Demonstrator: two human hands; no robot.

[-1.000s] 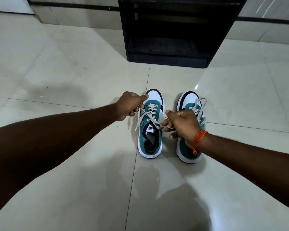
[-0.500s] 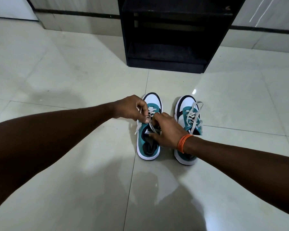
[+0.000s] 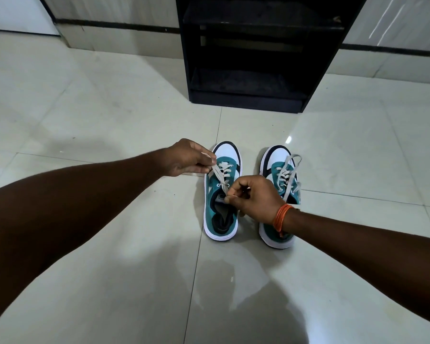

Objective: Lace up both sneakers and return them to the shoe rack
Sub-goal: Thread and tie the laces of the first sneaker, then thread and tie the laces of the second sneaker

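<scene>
Two teal, white and black sneakers stand side by side on the tiled floor, toes pointing away from me. Over the left sneaker (image 3: 222, 214), my left hand (image 3: 188, 158) pinches one end of its grey lace (image 3: 215, 170) near the toe side. My right hand (image 3: 255, 197), with an orange thread on the wrist, pinches the other lace end at the tongue. The right sneaker (image 3: 279, 170) is partly hidden by my right wrist; its lace lies loose in a loop over the top. The black shoe rack (image 3: 248, 95) stands beyond the shoes, its lower shelves bare.
Glossy pale floor tiles (image 3: 109, 120) surround the shoes. A wall with a dark skirting stripe (image 3: 114, 23) runs behind the rack.
My hands came together over the left sneaker's laces, then moved apart again: the left hand went up and left with one lace end, the right stayed at the tongue.
</scene>
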